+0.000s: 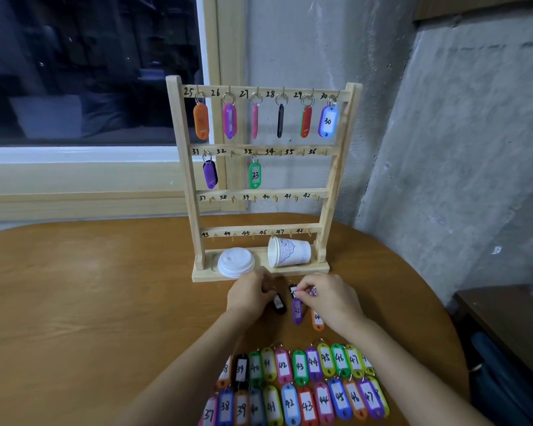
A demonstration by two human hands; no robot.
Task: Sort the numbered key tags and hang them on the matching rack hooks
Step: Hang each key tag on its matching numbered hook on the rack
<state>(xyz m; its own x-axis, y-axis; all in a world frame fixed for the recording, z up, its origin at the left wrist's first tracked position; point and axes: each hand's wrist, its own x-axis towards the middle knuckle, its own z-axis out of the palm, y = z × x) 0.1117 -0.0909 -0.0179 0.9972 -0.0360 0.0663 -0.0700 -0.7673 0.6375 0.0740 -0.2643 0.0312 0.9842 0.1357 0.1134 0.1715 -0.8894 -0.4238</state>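
A wooden rack stands at the table's back with hooks numbered 25 to 48. Tags hang on hooks 25 to 30, a purple tag on 31 and a green tag 33. My left hand pinches the ring of a black tag on the table. My right hand pinches the top of a purple tag 32. An orange tag 34 lies under that hand, and a black tag lies just beyond. Two rows of tags 37 to 48 lie near me.
A white lid and a tipped paper cup sit on the rack's base. The round wooden table has a window sill behind and a grey wall to the right. A dark cabinet stands at the right.
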